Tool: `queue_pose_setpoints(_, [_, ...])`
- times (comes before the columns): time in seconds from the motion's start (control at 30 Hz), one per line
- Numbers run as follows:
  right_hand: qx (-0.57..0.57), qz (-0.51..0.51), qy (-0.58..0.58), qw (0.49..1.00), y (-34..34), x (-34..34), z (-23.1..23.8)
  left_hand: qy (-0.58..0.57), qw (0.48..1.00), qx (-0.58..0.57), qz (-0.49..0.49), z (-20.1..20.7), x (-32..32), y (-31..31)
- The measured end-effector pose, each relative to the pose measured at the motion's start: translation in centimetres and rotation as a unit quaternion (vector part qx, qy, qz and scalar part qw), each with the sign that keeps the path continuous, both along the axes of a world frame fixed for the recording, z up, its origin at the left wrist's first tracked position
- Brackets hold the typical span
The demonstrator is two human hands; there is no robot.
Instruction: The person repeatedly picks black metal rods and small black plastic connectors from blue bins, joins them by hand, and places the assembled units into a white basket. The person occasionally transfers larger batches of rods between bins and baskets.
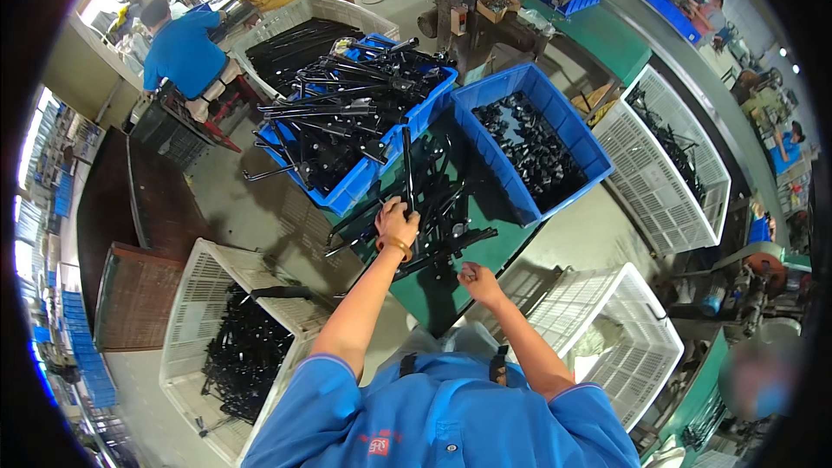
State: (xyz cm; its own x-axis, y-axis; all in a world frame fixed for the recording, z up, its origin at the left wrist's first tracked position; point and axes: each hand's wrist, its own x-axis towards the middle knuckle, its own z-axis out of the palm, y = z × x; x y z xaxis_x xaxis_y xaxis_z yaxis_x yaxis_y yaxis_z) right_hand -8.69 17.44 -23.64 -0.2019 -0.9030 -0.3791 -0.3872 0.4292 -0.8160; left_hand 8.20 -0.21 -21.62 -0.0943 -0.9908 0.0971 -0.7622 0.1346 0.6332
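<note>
My left hand [398,224] is closed around a slim black metal rod [408,160] that points away from me, over a loose pile of black metal parts [446,208]. A brown bangle circles that wrist. To the right of the pile's near end, my right hand [478,282] has its fingers curled together. Whether anything small is pinched in it cannot be made out. The pile lies on a green tabletop [416,302]. Beyond it on the left, a blue bin [354,195] is heaped with long black rod assemblies. Another blue bin [598,175], at the right, contains small black pieces.
White plastic crates stand at left [192,295], near right [637,355] and far right [646,195]; the left and far right ones contain black parts. Heavy machinery [477,9] rises behind the bins. A person in blue [186,52] sits at the far left.
</note>
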Motion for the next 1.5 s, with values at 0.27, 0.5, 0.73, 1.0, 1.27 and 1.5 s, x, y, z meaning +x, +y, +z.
queue_pose_setpoints(0.27, [-0.225,-0.138,-0.057,0.963,-5.9,-11.8,10.9,-0.053,0.998,-0.015,0.019,3.4,-0.4,2.8])
queue_pose_setpoints(0.5, [-0.113,0.164,0.457,0.867,-20.4,-24.5,3.9,-0.258,0.96,0.103,0.026,2.6,-4.2,2.0])
queue_pose_setpoints(0.73, [-0.042,0.361,0.417,0.833,-26.4,-25.0,-2.6,-0.04,0.986,0.15,0.069,14.7,-4.1,2.7])
queue_pose_setpoints(1.0, [0.024,0.095,-0.245,0.965,-24.9,-28.1,7.6,0.487,0.819,0.257,0.161,27.2,-1.7,10.6])
queue_pose_setpoints(1.27, [-0.02,0.249,-0.416,0.874,-24.7,-21.8,20.1,0.514,0.805,0.294,-0.028,19.8,-5.6,12.2])
queue_pose_setpoints(1.5, [-0.09,0.252,-0.391,0.881,-21.2,-18.5,23.4,0.456,0.81,0.358,-0.087,21.5,-4.7,12.4])
